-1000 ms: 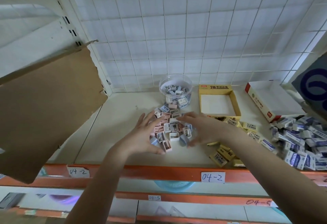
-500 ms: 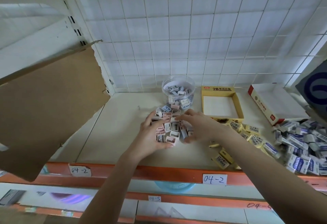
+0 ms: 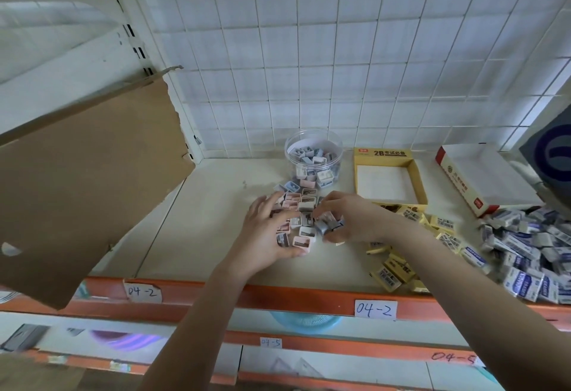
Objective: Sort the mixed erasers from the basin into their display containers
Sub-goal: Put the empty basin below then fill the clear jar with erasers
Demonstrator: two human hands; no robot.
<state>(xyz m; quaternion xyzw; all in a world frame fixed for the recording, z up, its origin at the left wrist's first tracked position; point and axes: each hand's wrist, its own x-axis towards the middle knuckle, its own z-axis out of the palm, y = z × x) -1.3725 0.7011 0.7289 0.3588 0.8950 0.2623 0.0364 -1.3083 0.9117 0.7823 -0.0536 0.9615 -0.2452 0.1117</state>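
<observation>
A pile of small pink, white and blue box-shaped erasers [image 3: 301, 205] lies on the shelf in front of a clear round jar [image 3: 313, 162] partly filled with the same kind. My left hand [image 3: 265, 233] cups the pile's left side with fingers bent around several pieces. My right hand [image 3: 349, 217] closes in from the right, its fingers curled round a clump of these small erasers [image 3: 327, 225]. An open yellow box [image 3: 387, 180] stands right of the jar, holding nothing. Yellow erasers [image 3: 401, 264] and blue-white erasers [image 3: 525, 251] lie in heaps to the right.
A red and white lidded box [image 3: 482, 180] sits at the back right. A torn cardboard sheet [image 3: 80, 186] hangs over the shelf's left side. The orange shelf edge [image 3: 278, 296] carries 04-2 labels. A light blue basin [image 3: 306, 321] shows below it.
Both hands have drawn together over the small erasers, scooping the loose pieces into a tighter clump. The right hand's fingers have curled round some of them.
</observation>
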